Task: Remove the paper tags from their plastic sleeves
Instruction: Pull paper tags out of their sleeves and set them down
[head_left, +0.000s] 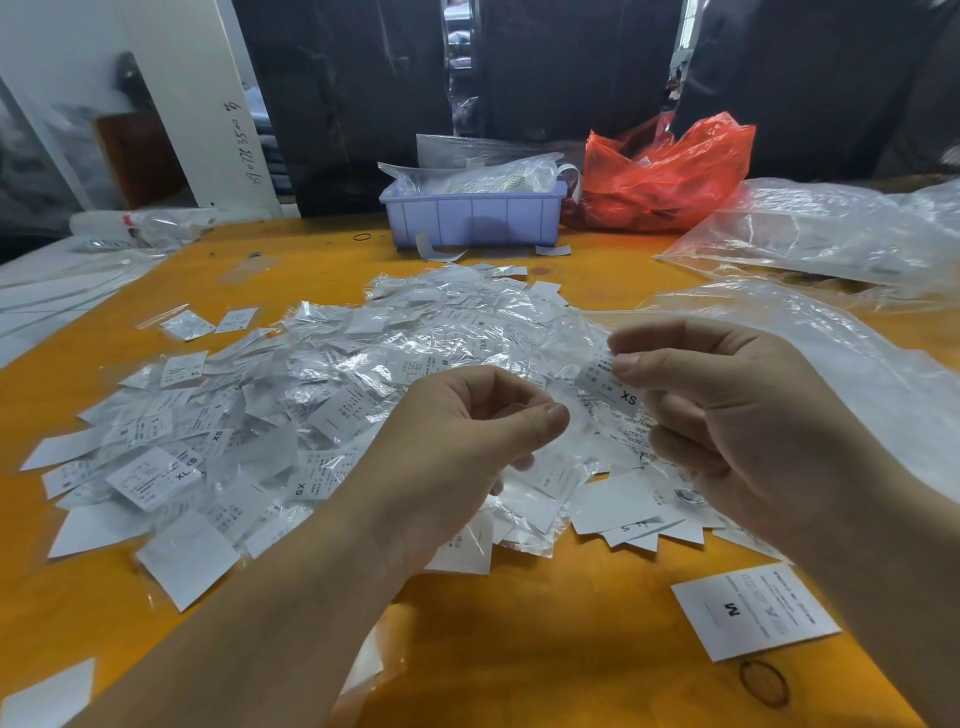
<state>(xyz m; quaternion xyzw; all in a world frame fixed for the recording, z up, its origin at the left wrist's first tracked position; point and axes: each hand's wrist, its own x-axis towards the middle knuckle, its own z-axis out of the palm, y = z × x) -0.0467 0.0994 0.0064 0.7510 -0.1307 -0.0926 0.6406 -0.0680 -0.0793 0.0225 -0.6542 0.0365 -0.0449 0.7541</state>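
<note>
A big heap of white paper tags in clear plastic sleeves (332, 395) covers the middle of the orange table (519, 649). My right hand (737, 421) pinches a white tag marked XS (610, 387) between thumb and forefinger, above the heap's right side. My left hand (462, 457) is curled beside it, thumb and fingers pinching the clear plastic sleeve (569, 436) that hangs below the tag. Whether the tag is fully out of the sleeve I cannot tell. A few bare white tags (639, 514) lie under my right hand.
A lilac plastic bin (472, 215) with plastic packets stands at the table's far side, a red plastic bag (670, 176) to its right. Large clear bags (821, 234) lie at the right. A loose tag marked M (753, 618) and a rubber band (763, 683) lie near the front right.
</note>
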